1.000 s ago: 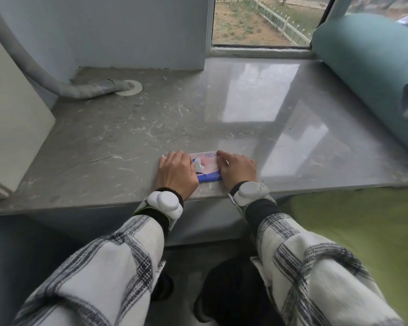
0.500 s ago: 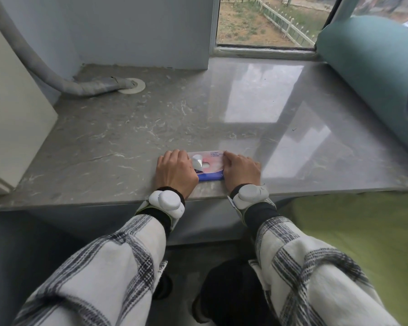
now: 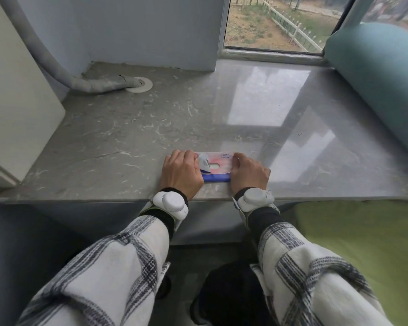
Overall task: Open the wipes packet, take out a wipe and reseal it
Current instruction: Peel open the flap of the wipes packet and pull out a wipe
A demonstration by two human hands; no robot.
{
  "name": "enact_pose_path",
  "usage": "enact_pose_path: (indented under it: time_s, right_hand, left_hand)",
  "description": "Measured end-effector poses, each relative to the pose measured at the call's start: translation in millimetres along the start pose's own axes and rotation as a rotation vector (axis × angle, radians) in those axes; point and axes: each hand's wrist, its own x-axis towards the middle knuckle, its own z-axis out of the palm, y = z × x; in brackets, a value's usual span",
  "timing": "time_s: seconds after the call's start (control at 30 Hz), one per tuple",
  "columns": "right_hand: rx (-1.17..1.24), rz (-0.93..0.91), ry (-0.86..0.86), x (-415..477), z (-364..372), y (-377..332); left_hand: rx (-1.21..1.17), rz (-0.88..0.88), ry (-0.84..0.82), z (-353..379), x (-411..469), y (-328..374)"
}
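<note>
**Wipes packet held open at the ledge, wipe not yet drawn**

Wipes packet (image 3: 218, 166) is seen lying flat near the front edge of the grey marble window ledge (image 3: 132, 128), pinned between two hands. The seal flap (image 3: 204, 163) is peeled back and stands up at the packet's left end, beside the left hand (image 3: 181, 172), whose grip appears to be pinched on it, though the fingertips are hidden behind the knuckles. A small oval opening (image 3: 214, 165) is exposed in the pink top face. The right hand (image 3: 247, 174) is pressed down over the packet's right end, fingers curled onto it; nothing is pinched there so far as can be told. No wipe is seen above the opening.

The opening step is judged done; the wipe is still to be drawn out.

Several faults could arise from here. If the right hand is lifted to reach the opening, the light packet could be dragged along as the wipe is pulled. If the flap is released, it could fall back and stick over the opening. Several wipes could be drawn at once, since they cling together. The packet lies close to the ledge's front edge, so a tug toward the body could carry it off.
</note>
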Motion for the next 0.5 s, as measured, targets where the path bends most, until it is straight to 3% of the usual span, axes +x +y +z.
enact_pose_path:
  time_s: [0.33, 0.5]
  right_hand:
    - [0.118, -0.132, 0.015, -2.3, -2.0, 1.8]
    - [-0.005, -0.194, -0.041, -2.3, 0.1, 1.1]
  left_hand:
    - [-0.051, -0.006, -0.066, -1.1, 0.4, 1.2]
    - [-0.004, -0.021, -0.058, -1.4, -0.4, 0.9]
